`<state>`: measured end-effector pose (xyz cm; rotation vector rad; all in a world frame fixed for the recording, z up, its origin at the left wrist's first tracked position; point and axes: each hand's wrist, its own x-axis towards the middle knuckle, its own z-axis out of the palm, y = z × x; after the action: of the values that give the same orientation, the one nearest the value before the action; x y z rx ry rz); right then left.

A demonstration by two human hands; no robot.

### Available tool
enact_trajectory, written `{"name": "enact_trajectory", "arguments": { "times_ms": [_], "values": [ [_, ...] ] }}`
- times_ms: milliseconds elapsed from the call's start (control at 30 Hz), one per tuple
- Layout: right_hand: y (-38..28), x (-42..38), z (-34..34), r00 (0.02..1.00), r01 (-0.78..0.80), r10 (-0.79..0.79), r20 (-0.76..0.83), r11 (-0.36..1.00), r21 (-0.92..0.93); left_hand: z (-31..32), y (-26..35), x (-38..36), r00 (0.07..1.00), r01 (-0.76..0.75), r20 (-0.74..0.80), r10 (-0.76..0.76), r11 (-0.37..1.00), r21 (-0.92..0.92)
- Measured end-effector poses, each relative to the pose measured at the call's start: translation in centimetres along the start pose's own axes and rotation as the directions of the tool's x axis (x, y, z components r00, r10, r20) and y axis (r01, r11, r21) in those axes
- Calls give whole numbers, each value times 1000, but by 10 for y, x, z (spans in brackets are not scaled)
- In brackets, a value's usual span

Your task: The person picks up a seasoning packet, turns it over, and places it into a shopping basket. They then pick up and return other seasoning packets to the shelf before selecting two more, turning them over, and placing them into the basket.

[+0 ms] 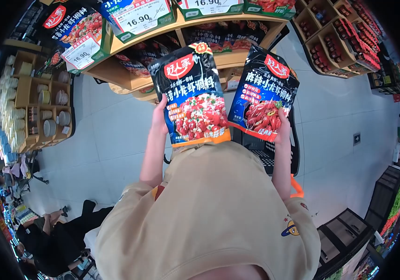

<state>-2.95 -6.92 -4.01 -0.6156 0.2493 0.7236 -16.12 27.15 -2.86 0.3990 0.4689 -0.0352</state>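
Observation:
Two upright seasoning pouches face me side by side, nearly touching at their lower edges. My left hand (160, 114) grips the left edge of a black and blue pouch (195, 109) with an orange bottom band; most of its fingers are hidden behind the pouch. A second pouch (260, 100), with a red bottom band and a crayfish picture, is in my right hand (282, 128), held at its lower right side with the thumb in front. Both pouches tilt slightly outward at the top.
A wooden shelf (134, 84) with similar pouches and price signs (139, 19) stands ahead. Behind the right pouch is a black basket (265, 156). Shelves of bowls (48, 109) stand left, jars (335, 46) right. A person in black (60, 242) is at lower left.

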Motion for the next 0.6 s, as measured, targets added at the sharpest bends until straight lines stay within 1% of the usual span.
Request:
{"name": "enact_trajectory", "arguments": {
  "times_ms": [33, 100, 233, 300, 333, 367, 400, 433, 567, 600],
  "values": [
    [1, 2, -1, 999, 9, -10, -45, 1000, -29, -4, -2, -1, 999, 30, 32, -29, 999, -31],
    [3, 3, -4, 998, 4, -5, -68, 1000, -10, -10, -7, -5, 997, -9, -79, 10, 1000, 4],
    [8, 5, -8, 999, -5, 5, -50, 1000, 12, -27, -15, -12, 996, -29, -85, 24, 998, -56],
    [10, 7, -10, 998, -46, 48, -40, 997, 59, -27, -18, -14, 996, -40, -81, 34, 997, -66],
    [11, 9, -16, 998, -57, 59, -35, 997, 58, -24, -18, -15, 996, -27, -92, 19, 996, -80],
    [12, 11, -22, 997, -70, 72, -34, 996, 58, -23, -20, -14, 993, -45, -109, 37, 996, -73],
    [11, 7, -13, 992, -42, 41, -117, 999, -8, -21, -20, -14, 995, -44, -90, 37, 996, -80],
    [12, 9, -16, 995, -70, 73, -66, 996, 51, -18, -21, -13, 997, -41, -73, 35, 995, -89],
    [14, 8, -7, 993, -78, 83, -83, 995, 56, -11, -23, -12, 998, -29, -50, 24, 995, -99],
    [13, 6, -5, 992, -89, 95, -89, 994, 67, -8, -23, -13, 999, -41, -20, 40, 994, -104]
  ]
}}
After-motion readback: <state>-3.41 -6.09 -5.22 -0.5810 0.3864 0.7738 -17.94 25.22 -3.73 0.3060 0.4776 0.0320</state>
